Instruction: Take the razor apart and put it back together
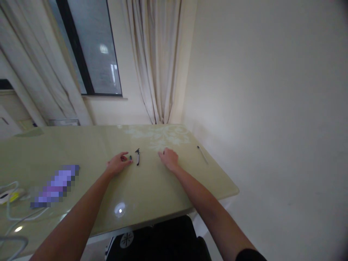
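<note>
At the far left, a cable (8, 215) is seen looped on the table (152, 192), and beside it a purple object (56, 186) is hidden by blurring. Next, the left hand (119, 164) is rested on the tabletop with thumb and forefinger parted and curved; a small dark piece (130, 157) is seen at their tips, though whether it is gripped or merely touched cannot be told. Just right of it, between the two hands, a slim tool (137, 157) is left lying, untouched by either. Further right, the right hand (169, 158) is held low over the table, its fingers curled; whether anything is held in them cannot be told. Near the right edge, a thin stick (203, 155) with a dark tip is laid, well apart from the rest. The handling is judged to be under way, piece and tool being separate; how much is done or left cannot be read from this view. No container can be made out.
</note>
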`<action>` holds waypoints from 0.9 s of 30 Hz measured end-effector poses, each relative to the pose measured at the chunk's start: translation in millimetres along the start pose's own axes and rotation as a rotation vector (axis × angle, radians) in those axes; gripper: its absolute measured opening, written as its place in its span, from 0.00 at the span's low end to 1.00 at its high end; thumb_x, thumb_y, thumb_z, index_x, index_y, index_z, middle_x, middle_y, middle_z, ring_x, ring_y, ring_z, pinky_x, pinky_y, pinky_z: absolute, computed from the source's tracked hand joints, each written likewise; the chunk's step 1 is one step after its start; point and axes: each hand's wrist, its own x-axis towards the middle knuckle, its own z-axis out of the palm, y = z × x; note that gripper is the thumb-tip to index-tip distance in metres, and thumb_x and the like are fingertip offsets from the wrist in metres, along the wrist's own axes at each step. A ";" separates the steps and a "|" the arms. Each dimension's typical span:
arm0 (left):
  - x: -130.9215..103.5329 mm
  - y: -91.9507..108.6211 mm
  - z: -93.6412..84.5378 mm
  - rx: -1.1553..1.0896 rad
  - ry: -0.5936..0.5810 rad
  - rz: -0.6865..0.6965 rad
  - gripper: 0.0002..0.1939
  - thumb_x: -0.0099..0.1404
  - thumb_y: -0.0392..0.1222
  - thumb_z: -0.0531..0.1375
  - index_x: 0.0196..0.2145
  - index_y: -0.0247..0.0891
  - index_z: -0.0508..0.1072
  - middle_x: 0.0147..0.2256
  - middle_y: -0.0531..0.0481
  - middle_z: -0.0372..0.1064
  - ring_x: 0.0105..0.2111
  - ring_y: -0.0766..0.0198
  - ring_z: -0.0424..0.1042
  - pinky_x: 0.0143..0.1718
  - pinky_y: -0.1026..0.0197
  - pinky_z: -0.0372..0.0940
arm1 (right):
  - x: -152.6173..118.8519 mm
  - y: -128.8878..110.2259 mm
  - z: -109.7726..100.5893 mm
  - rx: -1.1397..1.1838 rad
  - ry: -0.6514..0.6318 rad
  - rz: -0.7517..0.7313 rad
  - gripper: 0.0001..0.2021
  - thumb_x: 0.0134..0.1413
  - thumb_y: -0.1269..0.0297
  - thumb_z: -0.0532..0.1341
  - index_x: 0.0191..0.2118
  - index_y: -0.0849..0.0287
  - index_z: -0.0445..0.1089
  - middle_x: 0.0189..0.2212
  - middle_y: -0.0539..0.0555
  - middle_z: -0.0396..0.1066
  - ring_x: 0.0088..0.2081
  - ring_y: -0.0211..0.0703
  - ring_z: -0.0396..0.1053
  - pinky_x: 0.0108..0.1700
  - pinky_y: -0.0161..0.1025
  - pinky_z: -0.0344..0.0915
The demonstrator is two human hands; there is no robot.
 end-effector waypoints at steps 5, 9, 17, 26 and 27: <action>-19.0 14.1 5.1 -0.009 0.096 0.024 0.29 0.67 0.60 0.53 0.53 0.38 0.77 0.40 0.44 0.79 0.40 0.53 0.77 0.42 0.56 0.68 | -2.6 134.4 -47.2 -0.131 0.267 0.159 0.14 0.69 0.58 0.57 0.49 0.62 0.75 0.49 0.65 0.76 0.52 0.55 0.72 0.55 0.45 0.63; -27.4 44.6 20.7 0.036 0.077 0.048 0.28 0.70 0.63 0.49 0.39 0.38 0.79 0.36 0.42 0.79 0.37 0.52 0.77 0.39 0.56 0.67 | -19.3 199.8 -52.8 -0.162 0.390 0.386 0.20 0.66 0.55 0.60 0.56 0.62 0.70 0.55 0.69 0.70 0.57 0.61 0.68 0.53 0.48 0.63; -48.2 85.9 49.9 0.238 -0.005 -0.076 0.31 0.67 0.70 0.51 0.38 0.37 0.75 0.36 0.30 0.77 0.40 0.36 0.78 0.39 0.45 0.67 | -22.8 211.5 -41.9 -0.118 0.235 0.497 0.24 0.65 0.53 0.61 0.59 0.66 0.67 0.53 0.71 0.71 0.54 0.61 0.73 0.52 0.47 0.66; -62.5 80.6 40.6 0.365 -0.019 -0.032 0.22 0.70 0.54 0.51 0.47 0.36 0.75 0.42 0.27 0.78 0.43 0.32 0.78 0.40 0.41 0.67 | -22.4 214.9 -43.5 -0.132 0.183 0.453 0.16 0.68 0.59 0.57 0.52 0.64 0.73 0.49 0.67 0.74 0.52 0.59 0.75 0.49 0.46 0.68; -62.9 80.9 39.9 0.376 -0.019 -0.033 0.21 0.70 0.52 0.50 0.48 0.36 0.75 0.42 0.27 0.78 0.43 0.32 0.78 0.40 0.42 0.68 | -22.5 214.8 -43.9 -0.129 0.179 0.447 0.15 0.68 0.60 0.57 0.52 0.63 0.73 0.49 0.66 0.75 0.51 0.59 0.75 0.48 0.46 0.68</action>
